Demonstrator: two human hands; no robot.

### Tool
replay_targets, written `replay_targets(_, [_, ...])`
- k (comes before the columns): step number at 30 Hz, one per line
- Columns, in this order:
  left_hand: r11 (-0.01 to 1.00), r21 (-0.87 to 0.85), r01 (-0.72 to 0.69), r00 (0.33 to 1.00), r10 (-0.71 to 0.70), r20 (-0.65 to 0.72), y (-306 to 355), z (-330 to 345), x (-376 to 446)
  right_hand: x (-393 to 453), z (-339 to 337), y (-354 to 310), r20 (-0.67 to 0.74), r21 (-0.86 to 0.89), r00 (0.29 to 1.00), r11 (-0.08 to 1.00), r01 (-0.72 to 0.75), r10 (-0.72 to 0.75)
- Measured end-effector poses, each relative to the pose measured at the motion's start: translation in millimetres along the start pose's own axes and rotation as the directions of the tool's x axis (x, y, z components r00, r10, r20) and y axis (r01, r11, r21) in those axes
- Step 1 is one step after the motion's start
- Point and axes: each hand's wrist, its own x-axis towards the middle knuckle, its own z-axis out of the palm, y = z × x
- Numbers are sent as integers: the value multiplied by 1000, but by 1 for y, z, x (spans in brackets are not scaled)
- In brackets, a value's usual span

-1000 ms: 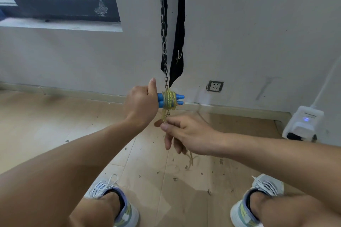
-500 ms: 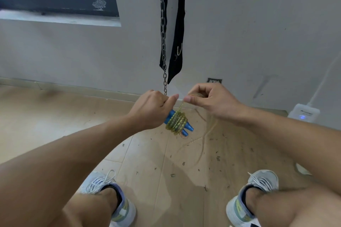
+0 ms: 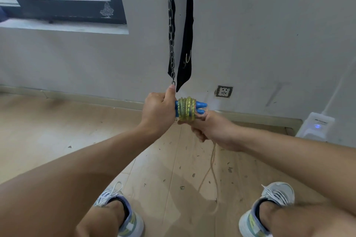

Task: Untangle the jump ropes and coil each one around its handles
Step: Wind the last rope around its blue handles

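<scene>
Dropped below the bundle now, the right hand [image 3: 213,131] is curled around the loose rope [image 3: 212,161] trailing to the floor [image 3: 57,131]. Both blue handles [image 3: 200,107], banded with yellow-green coils [image 3: 185,109], are gripped level in the left hand [image 3: 158,110].

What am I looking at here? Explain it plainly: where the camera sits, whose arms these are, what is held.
The camera sits on a person's head, looking down past their arms to their shoes and the wooden floor. The left hand grips two blue handles, held side by side with yellow-green rope coiled round them. The right hand, just below, holds the loose rope, which trails to the floor. Behind, a chain and a black strap hang by the wall.
</scene>
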Motion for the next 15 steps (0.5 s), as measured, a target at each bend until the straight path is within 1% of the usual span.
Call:
replay_targets(2, [997, 66, 45, 997, -41, -63, -6, -1, 5, -8, 17, -7, 3, -73, 1000, 997, 8, -8])
replay_targets(5, [979, 183, 90, 989, -66, -132, -12, -5, 10, -18, 34, -18, 31, -53, 1000, 999, -2, 4])
replay_targets(7, [956, 276, 97, 988, -58, -146, -12, -9, 11, -24, 39, -26, 35, -54, 999, 998, -16, 18])
replay_targets(9, [916, 399, 46, 991, 9, -135, -12, -12, 9, -28, 38, -33, 55, -101, 998, 995, -3, 8])
replay_targets(12, [815, 576, -66, 987, 139, -83, -15, -16, 8, -34, 32, -42, 80, -238, 994, 967, 87, -69])
replay_targets(13, [789, 607, -100, 984, 167, -54, -18, -16, 10, -34, 28, -44, 53, -286, 993, 951, 117, -106])
replay_targets(15, [768, 618, -167, 980, 201, 15, -23, -17, 14, -31, 16, -46, -45, -327, 984, 934, 147, -170])
